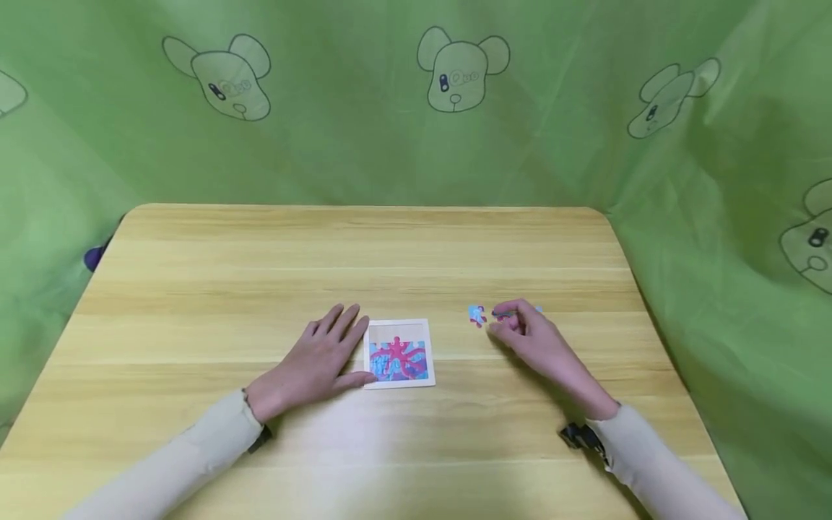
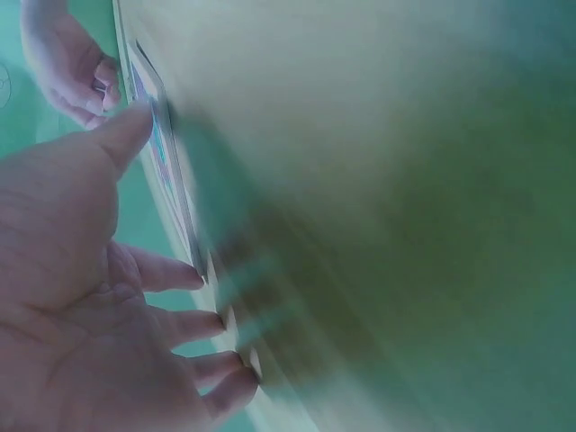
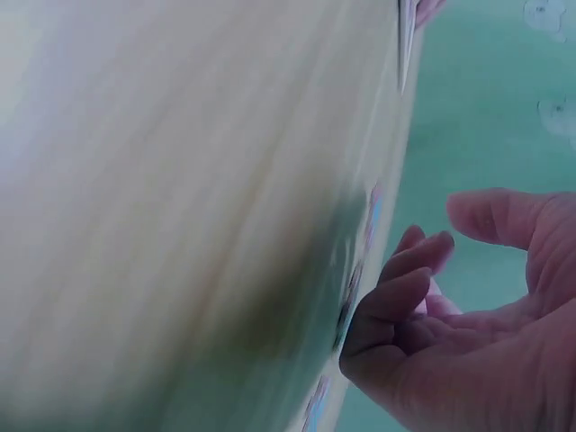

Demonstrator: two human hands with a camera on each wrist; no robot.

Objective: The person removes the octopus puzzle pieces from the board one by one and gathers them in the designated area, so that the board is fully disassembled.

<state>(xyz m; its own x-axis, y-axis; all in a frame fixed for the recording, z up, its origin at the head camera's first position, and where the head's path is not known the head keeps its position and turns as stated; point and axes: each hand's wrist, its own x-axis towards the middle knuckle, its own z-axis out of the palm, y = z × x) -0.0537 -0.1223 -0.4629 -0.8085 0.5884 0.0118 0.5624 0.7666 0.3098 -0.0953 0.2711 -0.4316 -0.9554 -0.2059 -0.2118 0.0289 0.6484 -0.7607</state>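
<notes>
A square wooden puzzle tray [image 1: 432, 361] holds a pink octopus picture [image 1: 398, 359] in its lower part; bare wood shows along the top. My left hand [image 1: 315, 362] lies at its left side with fingers spread, the thumb touching the lower left corner. In the left wrist view this hand [image 2: 63, 261] is beside the tray's edge [image 2: 171, 157]. My right hand [image 1: 542, 348] is over loose pieces, fingers bent. The right wrist view shows its thumb apart from the fingers [image 3: 414, 279], nothing visible between them. A blue and pink piece [image 1: 477, 315] lies left of its fingertips.
Another loose piece [image 1: 539, 309] shows behind the right hand, partly hidden. The wooden table [image 1: 364, 253] has a green curtain [image 1: 364, 159] with animal-head outlines behind it and on its sides. A dark purple object [image 1: 94, 258] is past the table's left edge.
</notes>
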